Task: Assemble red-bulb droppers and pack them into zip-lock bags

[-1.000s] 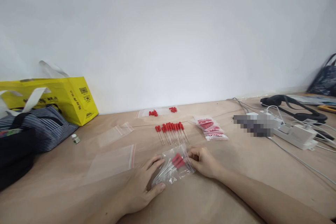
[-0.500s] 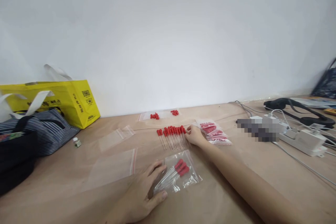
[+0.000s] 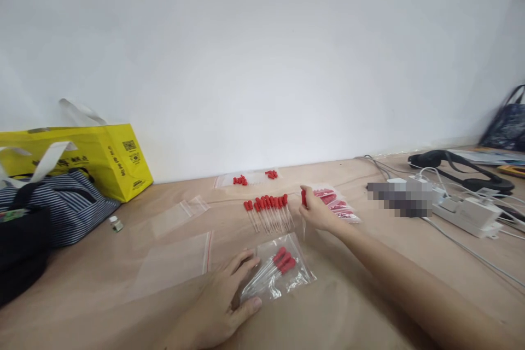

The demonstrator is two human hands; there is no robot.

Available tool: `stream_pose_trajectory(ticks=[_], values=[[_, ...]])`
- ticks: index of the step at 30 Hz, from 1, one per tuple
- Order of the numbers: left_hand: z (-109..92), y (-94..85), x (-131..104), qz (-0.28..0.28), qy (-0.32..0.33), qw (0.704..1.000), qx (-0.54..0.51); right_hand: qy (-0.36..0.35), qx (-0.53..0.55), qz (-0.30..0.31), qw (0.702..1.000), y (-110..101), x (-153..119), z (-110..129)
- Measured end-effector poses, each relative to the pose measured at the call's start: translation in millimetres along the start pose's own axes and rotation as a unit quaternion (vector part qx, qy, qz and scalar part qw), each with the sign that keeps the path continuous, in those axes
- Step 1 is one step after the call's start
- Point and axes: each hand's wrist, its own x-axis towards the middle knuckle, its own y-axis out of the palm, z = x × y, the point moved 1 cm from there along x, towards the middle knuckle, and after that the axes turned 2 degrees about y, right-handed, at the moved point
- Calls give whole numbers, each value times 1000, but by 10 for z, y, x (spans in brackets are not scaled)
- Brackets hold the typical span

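Note:
My right hand (image 3: 315, 210) pinches a red-topped dropper (image 3: 304, 197), its thin clear stem pointing down, just right of a row of similar red-topped droppers (image 3: 268, 203) on the table. Nearer to me, my left hand (image 3: 229, 295) rests with thumb and fingers spread at the left edge of a clear zip bag (image 3: 301, 270) that contains several red-topped droppers. Filled bags with red pieces (image 3: 340, 205) lie behind my right hand. Flat clear bags (image 3: 176, 262) are to the left of my left hand.
At the back, small red caps (image 3: 240, 180) lie on a clear bag. A yellow bag (image 3: 118, 158), a striped bag (image 3: 82, 213) and a small bottle (image 3: 116, 223) stand left. On the right are a power strip (image 3: 463, 216), cables and a black headset (image 3: 471, 178).
My right hand has lifted a dropper from the right end of the row and moved it slightly right. My left hand stays at the bag. The view has shifted a little.

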Motion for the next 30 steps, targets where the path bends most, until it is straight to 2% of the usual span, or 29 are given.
stream_pose_trajectory(ticks=[2, 6, 11, 13, 17, 19, 23, 27, 30], values=[[6, 4, 4, -7, 6, 1000, 0, -1, 73, -23, 997, -97, -209, -77], [68, 48, 16, -25, 23, 999, 3, 84, 223, -34, 971, -97, -563, -182], [120, 90, 30, -32, 29, 999, 10, 136, 321, -45, 936, 20, -718, -87], [114, 89, 31, -24, 25, 999, 16, 153, 373, -30, 915, 55, -742, -49], [117, 86, 35, -30, 33, 998, 34, 177, 454, 42, 872, 77, -804, -40], [135, 94, 41, -44, 43, 997, 42, 166, 440, 84, 879, 53, -830, -47], [154, 106, 53, -46, 54, 996, 46, 126, 338, 181, 915, -18, -862, -27], [129, 91, 53, -34, 47, 997, 54, 116, 246, 214, 938, -42, -892, 20], [113, 78, 48, -21, 44, 997, 64, 103, 205, 262, 937, -29, -906, 38]])
